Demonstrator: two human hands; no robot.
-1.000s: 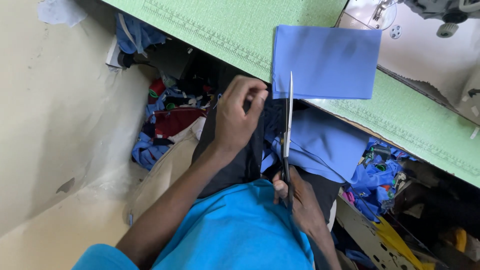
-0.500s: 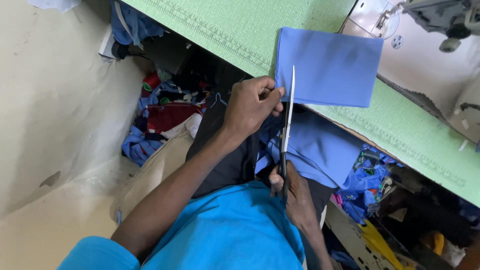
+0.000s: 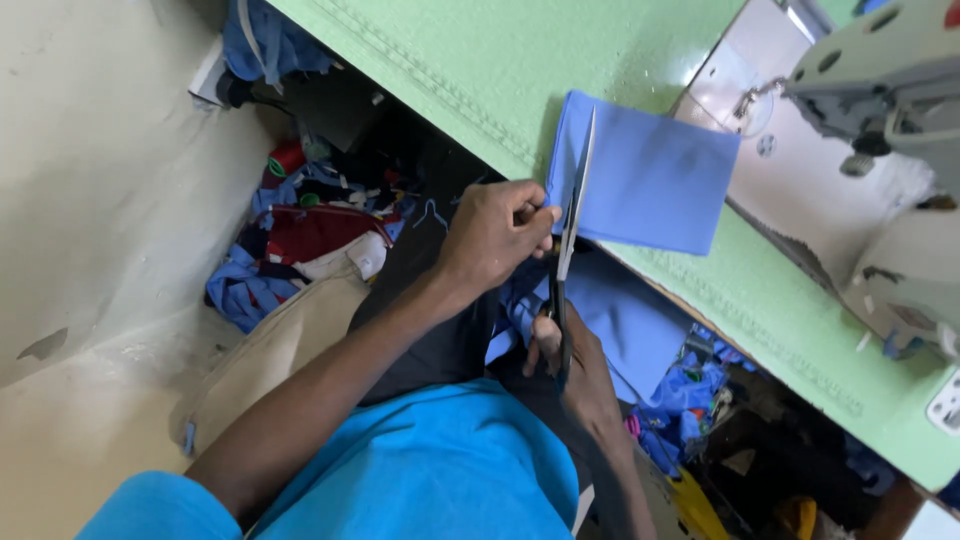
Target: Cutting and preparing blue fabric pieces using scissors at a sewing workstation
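A green-topped sewing table (image 3: 640, 60) stands over a pale, stained floor (image 3: 90, 180) littered with fabric scraps (image 3: 250, 290).

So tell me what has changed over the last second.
The scissors have advanced along the left edge of the blue fabric, their tips now reaching its top edge. The left hand still pinches that edge and the right hand still works the handles. The fabric stays on the green table.
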